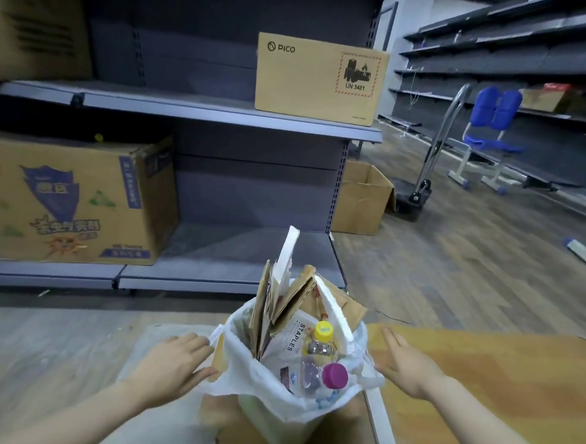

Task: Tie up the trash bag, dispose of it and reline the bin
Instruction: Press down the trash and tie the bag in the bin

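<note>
White trash bag | between left hand and right hand

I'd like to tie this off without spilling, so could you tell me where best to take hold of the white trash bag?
Grip the trash bag by its loose rim folded over the bin, one grip per side: left hand at the left flap, right hand at the right. Pull outward and up, since cardboard sticks above the middle.

White trash bag, pale-green bin
</note>
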The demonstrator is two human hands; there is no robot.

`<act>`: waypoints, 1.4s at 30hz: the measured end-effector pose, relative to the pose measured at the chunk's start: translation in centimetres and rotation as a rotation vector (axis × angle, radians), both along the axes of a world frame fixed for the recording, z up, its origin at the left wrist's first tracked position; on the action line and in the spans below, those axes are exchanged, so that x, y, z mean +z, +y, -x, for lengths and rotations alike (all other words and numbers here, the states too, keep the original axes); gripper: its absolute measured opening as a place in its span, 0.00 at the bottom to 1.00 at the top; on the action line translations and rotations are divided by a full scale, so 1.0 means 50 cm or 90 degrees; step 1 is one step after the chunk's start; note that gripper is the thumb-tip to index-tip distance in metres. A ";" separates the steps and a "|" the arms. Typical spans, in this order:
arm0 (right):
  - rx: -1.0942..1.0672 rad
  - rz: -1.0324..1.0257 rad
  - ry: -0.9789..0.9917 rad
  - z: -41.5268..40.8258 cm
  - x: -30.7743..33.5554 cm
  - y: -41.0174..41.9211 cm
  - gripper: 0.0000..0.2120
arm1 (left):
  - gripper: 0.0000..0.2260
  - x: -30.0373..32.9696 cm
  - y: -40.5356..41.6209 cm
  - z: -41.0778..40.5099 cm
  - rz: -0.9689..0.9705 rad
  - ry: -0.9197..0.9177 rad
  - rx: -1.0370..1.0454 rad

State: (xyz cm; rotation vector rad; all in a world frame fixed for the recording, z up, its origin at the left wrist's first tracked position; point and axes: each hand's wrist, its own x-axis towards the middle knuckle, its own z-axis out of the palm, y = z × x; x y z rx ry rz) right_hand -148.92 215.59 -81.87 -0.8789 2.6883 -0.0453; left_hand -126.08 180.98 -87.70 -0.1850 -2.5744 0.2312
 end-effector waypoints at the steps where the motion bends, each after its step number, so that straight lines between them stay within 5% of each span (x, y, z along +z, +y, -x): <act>1: -0.004 0.029 0.007 0.007 0.012 -0.005 0.36 | 0.25 0.020 -0.009 0.002 -0.019 0.001 0.025; 7: 0.072 0.142 0.085 0.012 0.106 -0.083 0.34 | 0.41 0.143 0.045 0.065 -0.145 0.025 0.073; 15: 0.144 0.158 0.119 -0.012 0.159 -0.165 0.34 | 0.07 0.129 0.144 0.125 -0.323 0.043 0.067; 24: 0.112 0.127 0.075 -0.007 0.113 -0.135 0.36 | 0.08 0.090 0.161 0.176 -0.204 -0.253 0.271; 27: 0.104 0.125 0.069 -0.001 0.103 -0.119 0.36 | 0.09 0.101 0.165 0.176 -0.136 -0.263 0.225; 32: 0.082 0.115 0.067 0.017 0.102 -0.098 0.36 | 0.08 0.097 0.134 0.163 -0.041 -0.147 0.214; 38: 0.062 0.103 0.066 0.025 0.102 -0.094 0.36 | 0.28 0.139 0.127 0.170 -0.083 -0.021 0.221; 42: 0.066 0.105 0.063 0.018 0.096 -0.095 0.36 | 0.23 0.153 0.140 0.211 -0.050 -0.019 0.121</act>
